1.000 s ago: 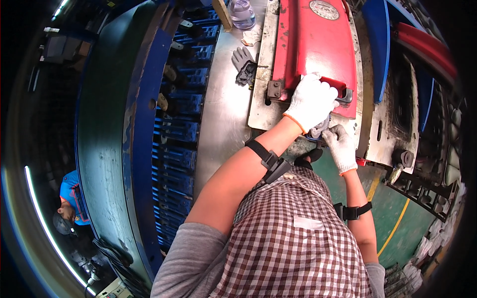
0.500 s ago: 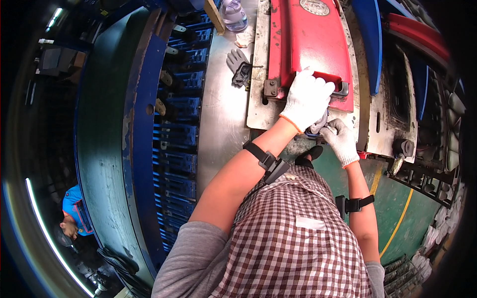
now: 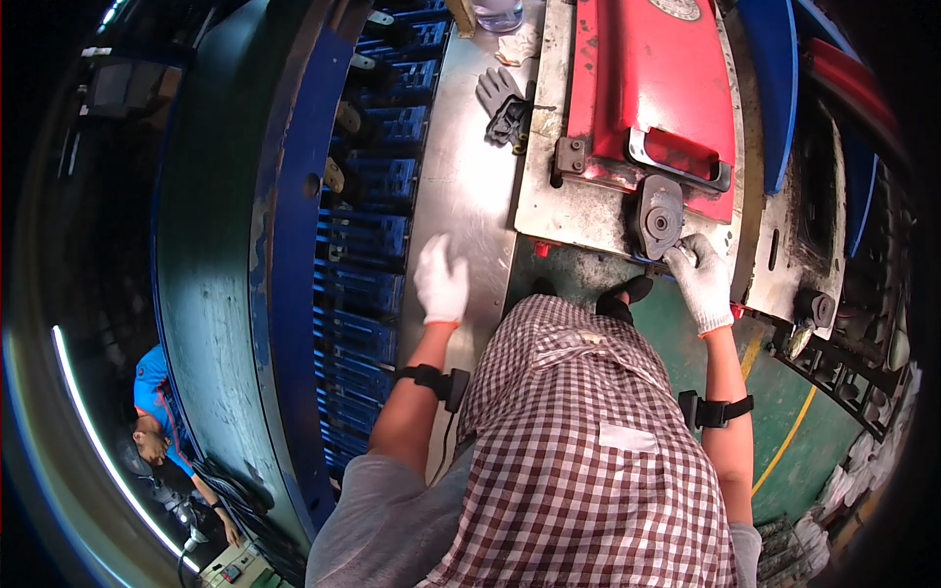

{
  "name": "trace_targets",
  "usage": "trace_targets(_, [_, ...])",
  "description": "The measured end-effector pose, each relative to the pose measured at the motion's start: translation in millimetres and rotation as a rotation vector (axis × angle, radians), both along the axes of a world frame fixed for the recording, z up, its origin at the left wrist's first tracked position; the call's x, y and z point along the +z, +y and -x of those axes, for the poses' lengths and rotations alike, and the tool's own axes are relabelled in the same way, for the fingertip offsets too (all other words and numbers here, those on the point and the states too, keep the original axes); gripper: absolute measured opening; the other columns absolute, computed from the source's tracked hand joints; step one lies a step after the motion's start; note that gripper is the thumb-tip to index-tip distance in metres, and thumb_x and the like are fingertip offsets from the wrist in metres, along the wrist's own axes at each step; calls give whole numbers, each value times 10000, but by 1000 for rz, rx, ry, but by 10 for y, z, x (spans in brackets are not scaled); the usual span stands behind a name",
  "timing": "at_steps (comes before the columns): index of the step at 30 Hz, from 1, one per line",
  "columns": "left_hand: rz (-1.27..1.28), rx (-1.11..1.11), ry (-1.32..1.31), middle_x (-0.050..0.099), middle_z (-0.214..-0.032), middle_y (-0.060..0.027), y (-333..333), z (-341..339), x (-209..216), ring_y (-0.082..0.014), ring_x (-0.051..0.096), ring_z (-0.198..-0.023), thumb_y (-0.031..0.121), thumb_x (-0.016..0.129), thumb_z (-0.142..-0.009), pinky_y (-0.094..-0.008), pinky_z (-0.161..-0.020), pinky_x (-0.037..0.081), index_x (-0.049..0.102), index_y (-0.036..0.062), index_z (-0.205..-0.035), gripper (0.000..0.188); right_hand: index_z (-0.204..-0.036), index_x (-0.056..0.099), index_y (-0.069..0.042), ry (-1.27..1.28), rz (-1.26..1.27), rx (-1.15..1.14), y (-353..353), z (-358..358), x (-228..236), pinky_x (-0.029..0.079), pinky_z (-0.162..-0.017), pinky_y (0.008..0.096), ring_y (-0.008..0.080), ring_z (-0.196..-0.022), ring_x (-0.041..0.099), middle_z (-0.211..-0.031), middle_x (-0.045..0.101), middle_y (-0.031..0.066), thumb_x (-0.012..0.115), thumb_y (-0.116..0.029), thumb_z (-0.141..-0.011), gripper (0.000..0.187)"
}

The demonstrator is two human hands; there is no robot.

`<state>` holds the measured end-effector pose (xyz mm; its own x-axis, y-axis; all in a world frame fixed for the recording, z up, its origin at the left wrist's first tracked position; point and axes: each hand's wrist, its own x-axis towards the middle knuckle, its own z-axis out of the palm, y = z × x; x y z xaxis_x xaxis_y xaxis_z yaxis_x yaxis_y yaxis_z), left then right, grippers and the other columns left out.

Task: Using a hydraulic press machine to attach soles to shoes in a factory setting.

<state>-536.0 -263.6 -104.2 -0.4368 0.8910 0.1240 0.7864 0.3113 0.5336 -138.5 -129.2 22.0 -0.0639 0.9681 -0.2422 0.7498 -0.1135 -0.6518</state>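
My left hand point(image 3: 441, 282), in a white knit glove, is over the bare metal surface point(image 3: 441, 201), apart from the red cover. Its thumb and fingers are parted, with nothing in them. My right hand point(image 3: 704, 284), gloved likewise, is at the near edge of the pale plate point(image 3: 573, 220). Its fingers are curled together against the lower end of a dark rounded metal piece with a round boss point(image 3: 659, 218); what they pinch is hidden. Beyond that piece lies a red cover point(image 3: 676, 83) with a recessed black handle point(image 3: 686, 169).
A grey-and-black glove point(image 3: 503, 106) lies on the metal surface beside a crumpled cloth point(image 3: 517, 46) and a clear bottle point(image 3: 498, 14). Blue machine frames point(image 3: 769, 98) stand to the right. A long blue beam point(image 3: 289, 196) runs along the left, with a person point(image 3: 155, 412) beyond it.
My left hand has left the red cover's handle and moved left over the metal surface, uncovering the dark rounded piece. My right hand stays at the plate's near edge.
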Motion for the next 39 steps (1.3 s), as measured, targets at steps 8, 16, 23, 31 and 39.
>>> trace_targets(8, [477,698,163,595,-1407,-194,-1568,647,-434,-383,567,-1294,291,632,-899,-479,-1097,456,607,63,-1352,508,-1056,676,-10,4,51,-22,-6,-4,-3,526,-807,363,209,-809,635,-884,703,157,755,-275,-906,315])
trace_targets(16, [67,357,74,578,-1413,-225,-933,296,-368,-393,520,-1345,246,682,-918,-478,-1144,416,577,62,-1385,513,-1010,658,0,10,72,-19,6,-68,-107,512,-784,382,237,-793,608,-844,662,158,753,-274,-910,307])
trace_targets(23, [-594,-334,-26,617,-1335,-181,1344,-929,1081,-367,561,-1290,121,750,-827,-484,-1132,431,649,23,-1318,510,-1006,668,-7,-46,-21,-9,-7,-99,-141,515,-779,397,273,-783,628,-839,674,174,758,-290,-911,312])
trace_targets(31, [-288,-880,149,707,-995,-86,2152,-2017,1575,-265,666,-929,193,756,-777,-499,-1030,479,722,134,-1046,278,-1017,675,-8,-63,-46,-15,-39,-86,-137,526,-788,412,307,-798,652,-866,694,198,749,-330,-906,348])
trace_targets(39, [-602,-601,-91,677,-1194,-127,1438,-1546,987,-357,632,-1167,126,749,-744,-499,-1031,506,711,93,-1157,416,-1069,696,-13,-59,-50,-39,-51,-109,-118,528,-849,398,286,-886,686,-953,718,196,753,-341,-919,365])
